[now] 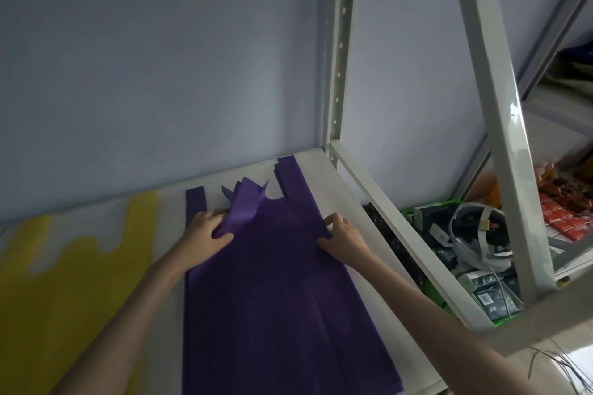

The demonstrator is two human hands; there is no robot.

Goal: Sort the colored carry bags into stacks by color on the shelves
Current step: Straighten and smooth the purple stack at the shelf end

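Purple non-woven carry bag stack [272, 282] lies flat on white metal shelf [362, 221], long axis toward the wall, handles far end. Left hand [208, 231] pinches the crumpled left handle; right hand [343, 234] curls on the right edge. Yellow bags [64, 266] lie left.
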